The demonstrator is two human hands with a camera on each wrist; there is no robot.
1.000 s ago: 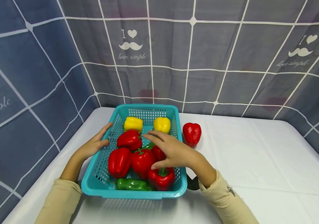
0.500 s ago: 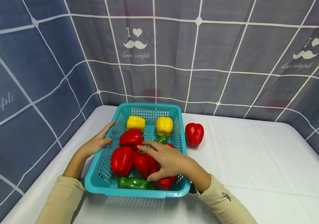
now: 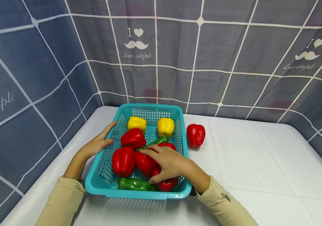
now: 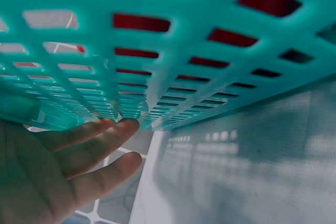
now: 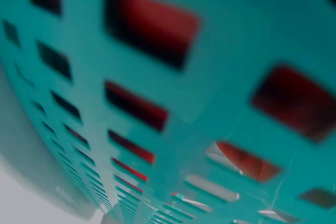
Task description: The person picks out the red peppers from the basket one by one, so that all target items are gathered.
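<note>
A turquoise plastic basket (image 3: 134,195) holds several red bell peppers, two yellow bell peppers (image 3: 165,126) and long green peppers (image 3: 135,184). My left hand (image 3: 96,146) rests at its left rim; the left wrist view shows straight fingers (image 4: 100,145) along the perforated outer wall. My right hand (image 3: 168,161) reaches inside over the right front, fingers bent and thumb spread around a red bell pepper (image 3: 144,164). Its fingertips are at the stem end. The palm hides part of that pepper and others below. In the right wrist view the basket wall (image 5: 220,98) blocks the hand.
One red bell pepper (image 3: 196,136) stands outside the basket, by its right wall, on the white tablecloth (image 3: 262,166). A grey checked curtain (image 3: 206,62) rises behind the table and along its left side. More red peppers (image 3: 123,161) fill the basket's middle.
My right hand has come down and forward onto the red peppers, its fingers bending more. The rear red pepper shifts slightly. My left hand stays at the rim. The view has shifted a little.
</note>
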